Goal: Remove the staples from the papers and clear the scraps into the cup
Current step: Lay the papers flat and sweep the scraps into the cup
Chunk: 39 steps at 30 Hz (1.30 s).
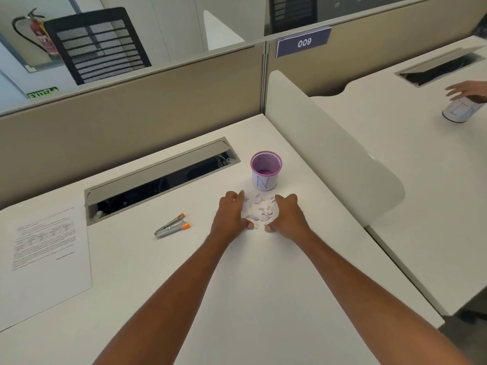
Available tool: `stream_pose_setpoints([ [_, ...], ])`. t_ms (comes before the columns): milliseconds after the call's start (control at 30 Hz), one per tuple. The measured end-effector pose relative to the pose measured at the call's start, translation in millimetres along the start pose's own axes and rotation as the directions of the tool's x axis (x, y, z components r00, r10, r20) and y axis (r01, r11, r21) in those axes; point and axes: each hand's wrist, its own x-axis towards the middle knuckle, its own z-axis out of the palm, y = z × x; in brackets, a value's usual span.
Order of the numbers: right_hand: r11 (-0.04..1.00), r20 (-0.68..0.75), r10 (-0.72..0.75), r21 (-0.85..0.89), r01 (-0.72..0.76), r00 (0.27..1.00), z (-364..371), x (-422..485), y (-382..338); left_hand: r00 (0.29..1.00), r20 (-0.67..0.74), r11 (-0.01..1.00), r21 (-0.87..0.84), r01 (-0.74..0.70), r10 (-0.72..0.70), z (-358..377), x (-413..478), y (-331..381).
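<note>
Both hands are down on the white desk (237, 272), and they're working as a pair. The left hand (232, 214) and right hand (290, 217) stand on edge, palms facing each other, fingers loosely curved and gripping nothing. They simply wall in the pile of paper scraps (259, 212) from either side. The thumbs nearly meet on the near side and there's a gap between the fingertips on the far side. The scraps lie in a small heap between the palms, on the desk. Just beyond that heap is the purple mesh cup (265, 169), upright, with a paper band marked "N". Out to the left, well apart, a silver tool (171, 225) with orange tips lies on its side. Farther left is a printed sheet (47, 248), flat at the desk's edge. At the next desk on the right, another person's hand (466, 89) rests on a second cup (458, 111).
</note>
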Motion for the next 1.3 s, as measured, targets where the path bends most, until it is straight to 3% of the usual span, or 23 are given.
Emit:
stream_pose_setpoints([
  [233,0.994,-0.005,-0.112,0.005,0.112,0.994,7.5,13.0,-15.8,0.991,-0.126,0.995,-0.091,-0.05,0.038,16.7,7.6,5.8],
  [367,0.982,-0.06,-0.146,0.115,0.152,0.988,15.9,12.2,-20.7,0.978,-0.196,0.935,-0.355,-0.003,-0.071,22.2,2.3,11.9],
  [500,0.93,-0.102,-0.07,0.354,0.102,0.992,21.5,10.3,-21.6,0.966,-0.087,0.712,-0.692,0.117,-0.243,19.7,-8.0,13.2],
  [633,0.779,-0.004,0.031,0.627,-0.022,1.0,17.5,2.1,-21.0,0.952,0.051,0.441,-0.878,0.187,-0.302,18.5,-10.3,10.1],
  [733,0.659,0.071,0.049,0.747,-0.086,0.996,14.1,2.4,-21.1,0.954,0.086,0.351,-0.917,0.188,-0.286,14.7,-14.2,13.4],
  [900,0.579,0.098,0.024,0.81,-0.094,0.995,-2.5,2.6,-24.7,0.968,0.092,0.299,-0.94,0.162,-0.236,0.3,-16.7,20.7],
  [1067,0.529,0.071,-0.044,0.848,-0.037,0.997,-34.1,5.1,-35.3,0.976,0.057,0.26,-0.959,0.113,-0.212,-24.9,-10.7,42.7],
  [1200,0.529,0.006,-0.019,0.848,0.005,1.0,-61.0,18.4,-47.6,0.975,0.059,0.22,-0.969,0.108,-0.214,-51.5,5.1,69.2],
  [1300,0.544,-0.059,0.01,0.838,0.045,0.998,-78.7,29.6,-56.9,0.965,0.053,0.25,-0.961,0.119,-0.256,-72.6,18.2,89.6],
])
